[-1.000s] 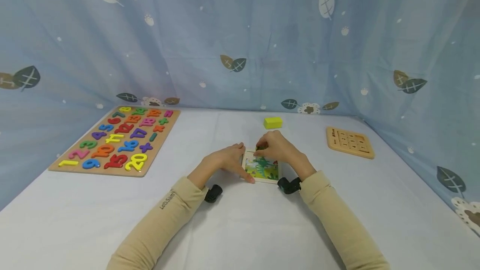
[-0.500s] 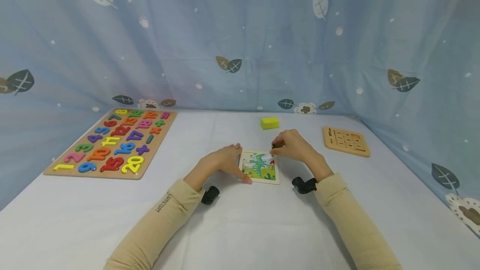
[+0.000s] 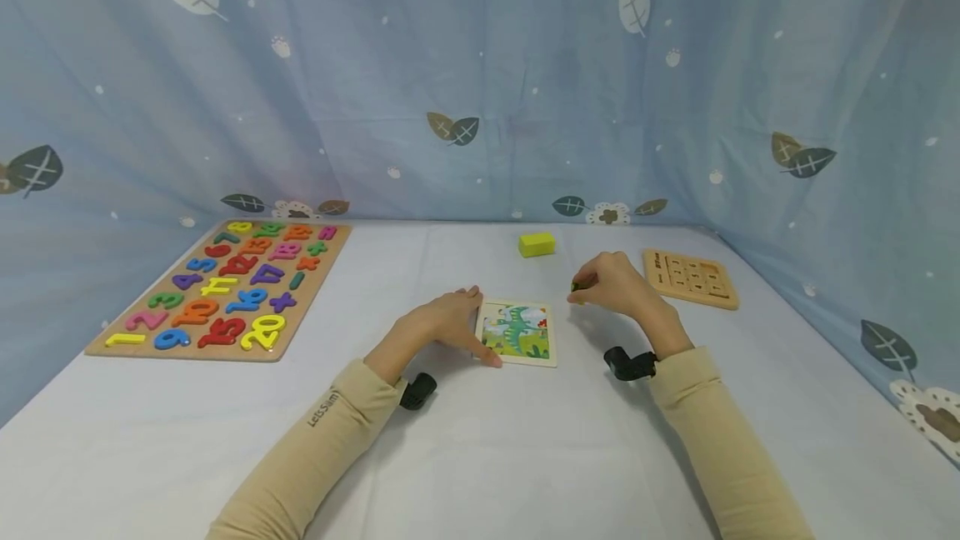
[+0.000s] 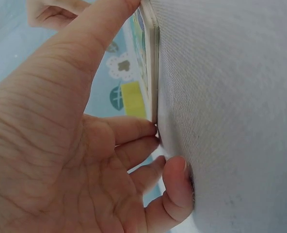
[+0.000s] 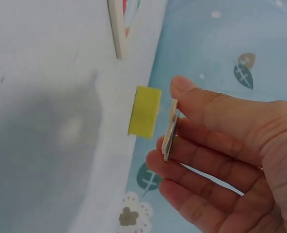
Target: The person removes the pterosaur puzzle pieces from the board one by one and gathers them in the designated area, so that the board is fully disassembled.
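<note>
A small framed dinosaur jigsaw puzzle (image 3: 517,333) lies flat on the white tablecloth. My left hand (image 3: 452,323) holds its left side, thumb at the near corner and fingertips at the far one. The left wrist view shows the frame's pale wooden edge (image 4: 154,73) between thumb and index fingertip. To the right of the puzzle, my right hand (image 3: 617,283) is raised above the cloth. It pinches a thin, flat wooden puzzle piece (image 5: 170,130) between thumb and fingers, seen nearly edge-on in the right wrist view. Its printed face is mostly hidden.
A yellow block (image 3: 536,244) sits behind the puzzle. On the left lies a big wooden board (image 3: 298,307) of coloured numbers. A small wooden number board (image 3: 692,278) rests at the right. A blue patterned curtain (image 3: 480,48) hangs behind the table.
My right hand has moved right, away from above the puzzle, carrying the puzzle piece. More of the dinosaur picture now shows. My left hand stays at the puzzle's left side.
</note>
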Available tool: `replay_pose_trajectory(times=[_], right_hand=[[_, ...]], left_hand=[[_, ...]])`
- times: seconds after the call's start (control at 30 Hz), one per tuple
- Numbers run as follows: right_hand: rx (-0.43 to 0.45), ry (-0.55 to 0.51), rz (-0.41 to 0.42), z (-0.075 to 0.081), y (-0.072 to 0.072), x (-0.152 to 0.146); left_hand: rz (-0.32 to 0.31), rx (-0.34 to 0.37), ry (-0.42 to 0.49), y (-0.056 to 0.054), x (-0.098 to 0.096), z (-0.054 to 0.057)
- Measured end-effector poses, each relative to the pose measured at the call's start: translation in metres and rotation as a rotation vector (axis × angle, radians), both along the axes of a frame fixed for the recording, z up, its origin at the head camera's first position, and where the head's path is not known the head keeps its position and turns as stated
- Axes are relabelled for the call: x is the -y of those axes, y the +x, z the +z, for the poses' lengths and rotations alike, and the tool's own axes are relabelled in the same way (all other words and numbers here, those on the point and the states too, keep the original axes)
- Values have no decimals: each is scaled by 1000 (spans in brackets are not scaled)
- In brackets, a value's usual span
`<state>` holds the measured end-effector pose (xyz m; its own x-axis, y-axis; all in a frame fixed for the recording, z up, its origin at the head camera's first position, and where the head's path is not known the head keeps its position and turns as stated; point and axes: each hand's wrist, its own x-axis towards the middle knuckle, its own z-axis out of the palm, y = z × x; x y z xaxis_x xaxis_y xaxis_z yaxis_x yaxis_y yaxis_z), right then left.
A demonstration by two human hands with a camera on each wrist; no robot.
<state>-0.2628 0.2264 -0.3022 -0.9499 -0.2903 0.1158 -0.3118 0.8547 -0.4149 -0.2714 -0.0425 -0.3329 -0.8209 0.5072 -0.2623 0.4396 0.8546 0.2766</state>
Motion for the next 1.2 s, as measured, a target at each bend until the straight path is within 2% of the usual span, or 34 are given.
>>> replay_pose_trajectory(times=[0.37,0.67,0.9,1.07,1.2], right_hand=[[42,54,-35,1,-3,-7],[74,54,-13,-15,-10,-2],[72,31,-50,-21,-10,1],[88,44,-48,-26,-8,0],[67,60,-47,-26,-8,-1]], left_hand=[[-20,-11,33,-3,0,2],[15,-3,69,-2,1,0],[29,-10,132,-1,3,-5],[24,-17,130,1,3,-8],[21,-34,123,1,2,-5]])
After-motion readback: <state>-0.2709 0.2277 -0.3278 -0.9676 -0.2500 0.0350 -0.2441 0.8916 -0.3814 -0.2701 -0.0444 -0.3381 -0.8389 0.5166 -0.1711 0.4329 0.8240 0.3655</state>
